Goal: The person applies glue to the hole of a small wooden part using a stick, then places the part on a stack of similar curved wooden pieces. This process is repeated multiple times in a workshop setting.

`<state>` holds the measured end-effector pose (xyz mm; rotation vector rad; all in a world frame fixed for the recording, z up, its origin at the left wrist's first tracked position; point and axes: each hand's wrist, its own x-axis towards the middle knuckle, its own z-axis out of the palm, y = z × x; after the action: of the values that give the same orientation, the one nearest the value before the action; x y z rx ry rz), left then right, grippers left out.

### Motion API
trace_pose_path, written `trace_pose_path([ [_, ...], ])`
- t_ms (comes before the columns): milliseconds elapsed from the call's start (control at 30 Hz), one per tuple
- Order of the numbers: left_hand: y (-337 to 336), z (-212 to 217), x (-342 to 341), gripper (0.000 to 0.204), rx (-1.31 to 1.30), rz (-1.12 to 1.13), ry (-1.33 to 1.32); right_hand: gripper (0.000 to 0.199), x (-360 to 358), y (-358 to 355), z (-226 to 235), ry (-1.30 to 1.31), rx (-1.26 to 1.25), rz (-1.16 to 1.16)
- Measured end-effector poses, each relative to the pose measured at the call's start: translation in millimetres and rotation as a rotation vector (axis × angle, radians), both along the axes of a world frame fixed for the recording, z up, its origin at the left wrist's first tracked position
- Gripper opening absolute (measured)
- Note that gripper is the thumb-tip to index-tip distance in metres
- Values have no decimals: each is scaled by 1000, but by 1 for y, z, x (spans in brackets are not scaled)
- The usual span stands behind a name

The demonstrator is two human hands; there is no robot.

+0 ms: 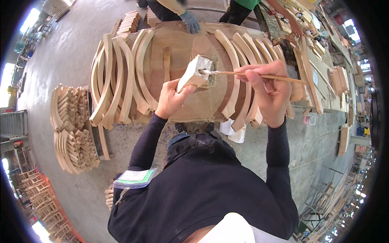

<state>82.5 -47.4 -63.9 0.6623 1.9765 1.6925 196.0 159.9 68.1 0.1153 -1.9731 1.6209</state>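
My left hand (170, 101) is wrapped round a pale wooden piece (189, 77), tilted up over the work table. White, glue-like stuff coats its upper end, where a dark hole shows. In my right hand (269, 91) is a thin wooden stick (223, 73), pinched between thumb and fingers and lying almost level. Its whitened tip is at the hole; how deep it reaches, I cannot tell. Behind the piece, a round container (211, 60) is partly hidden on the brown cardboard table cover (156, 54).
Curved wooden parts lie at the left (108, 77) and right (229, 65) of the table. A flat wooden strip (166, 62) is between. Across the table is another person's gloved hand (190, 22). Stacked curved parts (73, 125) stand on the floor at left. Long boards (310, 77) are at right.
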Motion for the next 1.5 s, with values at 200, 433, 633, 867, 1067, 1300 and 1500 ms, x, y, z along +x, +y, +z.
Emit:
trace_pose_path([
  [200,5,0,0,54,-143,26,140,15,-24,10,31,-46,400,59],
  [433,4,9,-5,48,-163,68,209,8,-19,12,51,-87,662,100],
  [633,9,13,-6,45,-116,109,235,9,-29,11,49,-63,493,161],
  [867,13,21,-8,47,-97,168,437,10,-34,15,49,48,530,88],
  [1067,15,28,-11,52,-126,139,445,13,-24,14,53,-56,446,3],
  [1300,16,29,-17,58,20,98,350,17,-8,7,35,38,87,-31],
  [1500,16,26,-20,63,227,-16,72,18,8,-17,-2,156,-224,-106],
])
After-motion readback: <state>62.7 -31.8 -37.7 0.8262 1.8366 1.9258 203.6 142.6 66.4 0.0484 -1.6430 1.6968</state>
